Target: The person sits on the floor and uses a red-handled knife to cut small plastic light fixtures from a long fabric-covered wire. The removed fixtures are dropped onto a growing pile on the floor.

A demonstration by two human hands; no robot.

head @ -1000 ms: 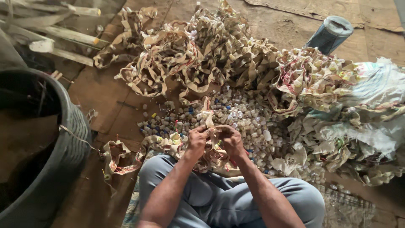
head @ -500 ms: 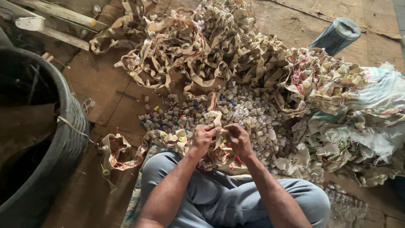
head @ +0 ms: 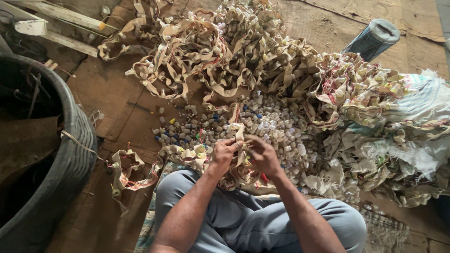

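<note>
**Hands working a cap-studded strip over the loose pile**

Since a second ago the view had tilted slightly: the dark ribbed rubber tub (head: 70,154) slid further toward the left edge, and the blue-grey mesh roll (head: 372,40) sat higher at upper right. The hands themselves had barely shifted, staying at lower centre above the knees. That suggested the same fiddly stage of the work went on, not a fresh reach.

The left hand (head: 224,154) had its fingers pinched together on the upright end of a beige fabric strip studded with small plastic caps (head: 238,131). The right hand (head: 263,154) met it from the other side, fingers curled against the same strip; whether they gripped or only pressed, I could not tell. The strip trailed down-left across the grey trousers (head: 243,220) and looped on the brown board floor (head: 108,98).

Just above the hands lay the heap of loose white and coloured caps (head: 267,126); beyond it, tangled strips (head: 206,51) filled the upper centre. Pale woven sacks (head: 412,122) crowded the right edge. Open floor remained only at centre left, between tub and caps.
</note>
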